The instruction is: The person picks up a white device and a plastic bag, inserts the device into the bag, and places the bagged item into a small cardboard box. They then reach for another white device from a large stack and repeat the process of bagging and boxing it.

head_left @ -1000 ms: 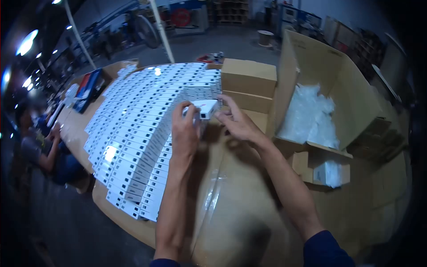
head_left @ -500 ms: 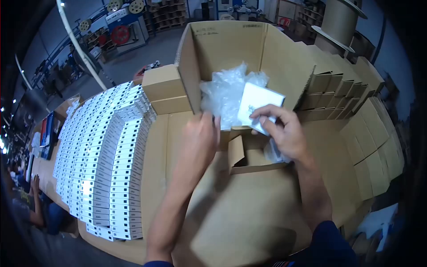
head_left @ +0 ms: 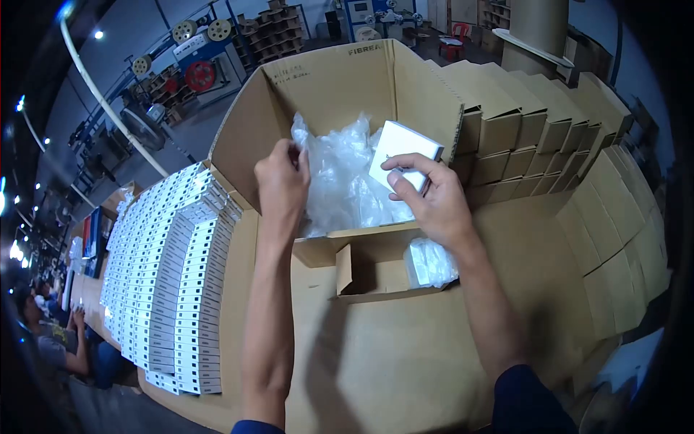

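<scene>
A flat white box (head_left: 406, 143) is held between the thumb and fingers of my right hand (head_left: 430, 192), tilted over the large carton. My left hand (head_left: 282, 177) is closed in a pinch at the carton's left side, on a clear plastic bag (head_left: 300, 134) that rises beside its fingertips. More clear plastic bags (head_left: 347, 177) lie heaped inside the large cardboard carton (head_left: 332, 79). Below my hands, a small open cardboard box (head_left: 390, 295) contains a plastic-wrapped item (head_left: 431, 262) at its right end.
Rows of stacked white boxes (head_left: 166, 289) stand on the left. Folded brown cartons (head_left: 528, 123) are stacked at the right, with more cardboard (head_left: 625, 239) beside them. Another person (head_left: 61, 340) sits at far left. Machinery (head_left: 202, 54) and a red stool (head_left: 454, 42) are behind.
My left hand has moved up and left to the plastic. The white box has shifted slightly up and left in my right hand. The wrapped item in the small box is now more visible.
</scene>
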A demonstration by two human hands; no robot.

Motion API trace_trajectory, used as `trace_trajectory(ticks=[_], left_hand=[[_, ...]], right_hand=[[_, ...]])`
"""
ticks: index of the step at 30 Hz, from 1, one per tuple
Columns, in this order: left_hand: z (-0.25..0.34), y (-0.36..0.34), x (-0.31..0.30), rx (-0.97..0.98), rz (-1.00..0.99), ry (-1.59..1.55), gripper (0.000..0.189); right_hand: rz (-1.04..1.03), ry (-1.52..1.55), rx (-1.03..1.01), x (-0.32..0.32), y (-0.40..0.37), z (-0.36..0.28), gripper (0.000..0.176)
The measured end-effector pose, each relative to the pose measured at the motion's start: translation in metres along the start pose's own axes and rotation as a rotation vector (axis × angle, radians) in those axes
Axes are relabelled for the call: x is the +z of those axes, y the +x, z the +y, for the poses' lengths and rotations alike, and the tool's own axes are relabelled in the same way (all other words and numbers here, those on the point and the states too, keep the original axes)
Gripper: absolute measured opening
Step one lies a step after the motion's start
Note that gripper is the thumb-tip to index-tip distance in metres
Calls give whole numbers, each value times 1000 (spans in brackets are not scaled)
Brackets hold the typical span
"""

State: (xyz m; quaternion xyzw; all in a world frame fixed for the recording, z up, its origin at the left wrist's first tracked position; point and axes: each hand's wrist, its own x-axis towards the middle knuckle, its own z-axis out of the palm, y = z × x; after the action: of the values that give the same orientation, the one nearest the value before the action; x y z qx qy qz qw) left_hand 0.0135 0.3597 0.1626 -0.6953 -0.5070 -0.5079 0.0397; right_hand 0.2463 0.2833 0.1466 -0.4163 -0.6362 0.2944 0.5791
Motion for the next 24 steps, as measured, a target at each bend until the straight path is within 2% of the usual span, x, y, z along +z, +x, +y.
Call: trace_trajectory(ticks=[2,6,8,9,10,12,15,16,17,18,21,24], left_hand=[[33,-26,-22,-102,39,-165,15],[82,-93,-54,-189,32,-403,12],[105,-129,-66,-254,19,-530,10],[114,-146,-70,-286,28,-603,10],[123,-162,-75,-318,34,-677,9],[136,-193,-86,-397,43,-799,10],[124,-242,-102,-527,22,-1234,14],[122,-257,-110,-577,17,-1366,15],[123,-271,-120,-682,-5,-1211,26],[125,-277,-128,-595,13,-1101,31],[134,-280,-149,-382,59,-700,50],[138,-287,-160,-514,-128,-700,39]], right_hand=[[71,-107,-10,0,-14,-18,25],[239,-304,-155,16,-59,-22,52],[212,-173,-37,20,-86,-42,60],[245,-131,25,23,-100,-47,57],[217,194,84,31,-107,-40,46],[313,285,140,33,-131,-49,37],[328,344,213,29,-169,-66,32],[310,244,197,27,-183,-69,32],[291,143,183,25,-197,-70,31],[272,41,166,25,-210,-70,31],[272,-5,152,31,-246,-78,25],[252,-67,135,41,-276,-91,24]])
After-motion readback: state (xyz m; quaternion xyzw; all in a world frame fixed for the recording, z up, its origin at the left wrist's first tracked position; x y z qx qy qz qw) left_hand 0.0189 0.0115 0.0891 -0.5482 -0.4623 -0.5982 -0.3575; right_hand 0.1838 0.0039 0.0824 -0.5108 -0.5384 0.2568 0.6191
